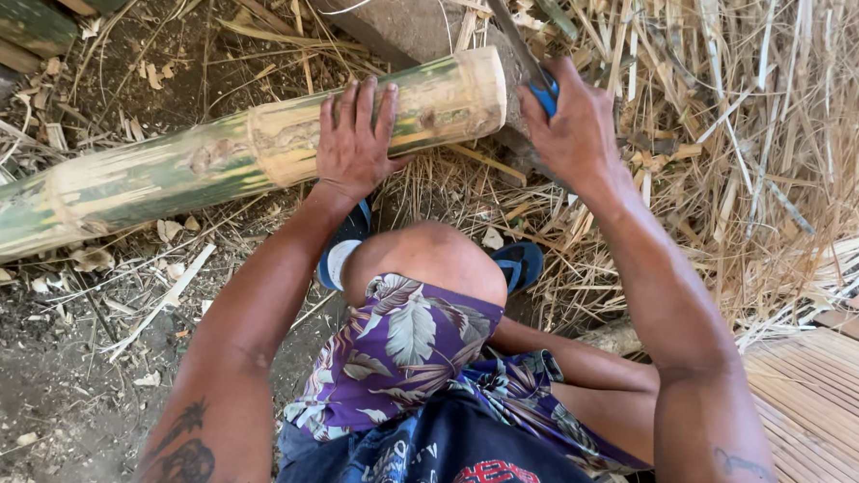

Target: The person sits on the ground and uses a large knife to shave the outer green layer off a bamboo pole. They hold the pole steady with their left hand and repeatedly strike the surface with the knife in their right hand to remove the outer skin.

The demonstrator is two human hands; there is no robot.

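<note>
Two bare hands work at one thick green bamboo pole [162, 172], its skin partly shaved to pale yellow patches. The pole lies slantwise across the bare dirt ground [37, 379], running from the left edge of the view up to its cut, pale end near the top middle, where it rests against a grey-brown log [391, 18]. The left hand [355, 137] lies flat on top of the pole, fingers spread wide and pressed on the shaved section just short of the cut end, palm down and not wrapped around it. The right hand [575, 122] is just beside the cut end, closed in a fist around the blue handle [546, 92] of a long grey metal blade [504, 27]. The blade points up and to the left, out of the top of the view, crossing above the pole's end; whether its edge touches the bamboo cannot be told.

Below the hands, a bent knee [429, 256] rises between the forearms, covered lower down by purple shorts with a pale leaf print [406, 347]. Blue sandals [520, 263] show on either side of the knee, close under the pole. A heap of dry straw-coloured bamboo shavings and strips [743, 139] fills the right side, spreading under the right hand. Flat woven bamboo slats [818, 403] lie at the lower right corner. Green split bamboo pieces [24, 11] sit at the upper left, well apart from the hands.
</note>
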